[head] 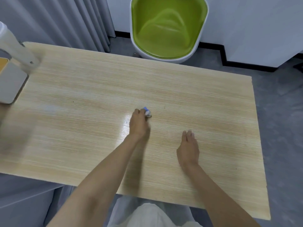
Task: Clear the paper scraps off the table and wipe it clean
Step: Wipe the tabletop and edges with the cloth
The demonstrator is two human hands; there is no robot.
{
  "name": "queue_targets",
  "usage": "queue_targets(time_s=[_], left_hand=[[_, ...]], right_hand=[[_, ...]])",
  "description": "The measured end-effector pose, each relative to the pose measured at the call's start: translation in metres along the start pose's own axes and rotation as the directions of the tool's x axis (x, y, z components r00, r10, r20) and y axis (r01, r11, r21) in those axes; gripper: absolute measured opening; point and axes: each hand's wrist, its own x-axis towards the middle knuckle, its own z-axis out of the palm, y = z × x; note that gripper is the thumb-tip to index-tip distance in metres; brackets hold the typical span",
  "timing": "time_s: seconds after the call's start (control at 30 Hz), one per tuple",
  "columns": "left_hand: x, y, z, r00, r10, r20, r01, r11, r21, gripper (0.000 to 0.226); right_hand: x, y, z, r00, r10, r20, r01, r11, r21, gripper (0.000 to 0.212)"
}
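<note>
Scraps counted: one small crumpled blue-and-white paper scrap [147,112], lying about mid-way across the pale wood-grain tabletop [82,95]. Hands: two. The left hand [139,123] has its fingers [138,112] curled round the scrap, holding it at the surface. The right hand [188,148], toward the near edge, has its fingers [188,135] straight and together, holding nothing; contact with the surface cannot be confirmed. One grey-white boxy device [11,84] sits at the left edge.
</note>
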Motion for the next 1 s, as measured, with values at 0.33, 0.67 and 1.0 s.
queue_targets(time_s=[0.33, 0.67, 1.0], left_hand=[[0.044, -0.057, -0.065, 0.996, -0.082, -0.016, 0.076, 0.968, -0.238, 0.019], [0.023, 0.048, 0.037, 0.997, -0.077, -0.011, 0.077, 0.997, -0.008, 0.027], [0.028, 0.045, 0.030, 0.852, 0.455, 0.258, -0.488, 0.869, 0.080, 0.022]], right_hand=[[-0.002, 0.000, -0.002, 1.000, -0.026, 0.007, 0.026, 1.000, 0.018, 0.066], [-0.001, 0.021, -0.003, 0.995, -0.103, -0.010, 0.103, 0.991, 0.085, 0.067], [0.001, 0.026, 0.000, 0.989, -0.139, -0.057, 0.146, 0.979, 0.140, 0.066]])
